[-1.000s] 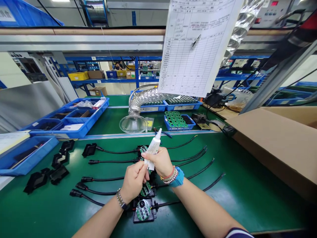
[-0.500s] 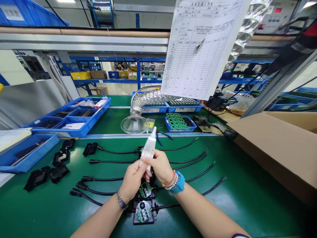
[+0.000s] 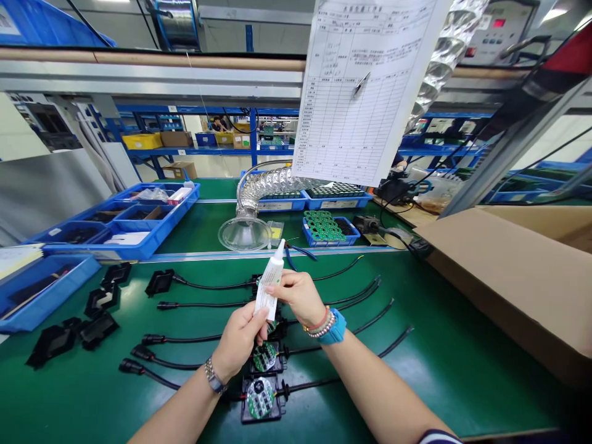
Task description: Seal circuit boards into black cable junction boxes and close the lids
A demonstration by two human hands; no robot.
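Note:
A white squeeze tube (image 3: pixel 270 280) with a pointed nozzle is held tilted over the green table, nozzle up. My left hand (image 3: pixel 240 339) pinches its lower end between thumb and fingers. My right hand (image 3: pixel 300 297) grips its right side, thumb across the printed face. Below my hands, a round green circuit board (image 3: pixel 260 398) sits in a black housing with cables out both sides. Another circuit board (image 3: pixel 265 356) in its housing lies just behind it. More housings in this row are partly hidden by my hands. Black cables (image 3: pixel 203 304) with connectors stretch to the left.
Loose black covers (image 3: pixel 95 330) lie at left beside a blue tray (image 3: pixel 60 290). Behind are a fume extractor hood (image 3: pixel 245 234), blue-handled pliers (image 3: pixel 300 251) and a blue basket (image 3: pixel 330 242) of green boards. A cardboard box (image 3: pixel 499 271) stands at right; a paper sheet (image 3: pixel 365 117) hangs overhead.
The tube has turned so its printed face shows, and my hands are slightly farther apart on it. The whole view has shifted a little, with things on the table appearing farther left.

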